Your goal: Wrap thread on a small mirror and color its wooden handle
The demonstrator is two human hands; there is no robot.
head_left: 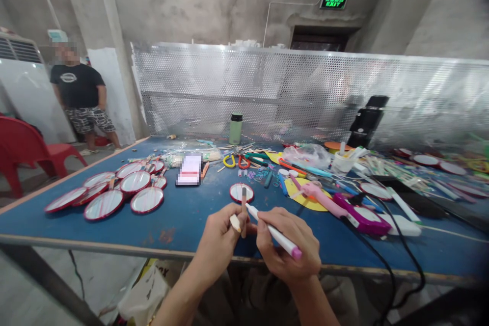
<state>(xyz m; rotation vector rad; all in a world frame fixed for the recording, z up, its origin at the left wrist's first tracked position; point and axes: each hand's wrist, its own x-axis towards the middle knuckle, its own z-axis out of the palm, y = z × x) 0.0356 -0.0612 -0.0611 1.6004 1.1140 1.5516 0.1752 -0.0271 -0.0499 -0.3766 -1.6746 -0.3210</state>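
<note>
My left hand (219,239) is closed around a thin wooden stick (243,211), held upright over the near edge of the blue table (179,219). My right hand (290,244) grips a white marker with a pink end (274,232), its tip touching the stick. Just beyond the stick a small round red-rimmed mirror (241,192) lies flat on the table.
Several red-rimmed round mirrors (114,191) lie at the left. Scissors (234,161), pens, a pink and a purple glue gun (344,206) with black cables, a green bottle (236,129) and a perforated metal screen (305,91) are farther back. A person (80,97) stands far left by a red chair (26,150).
</note>
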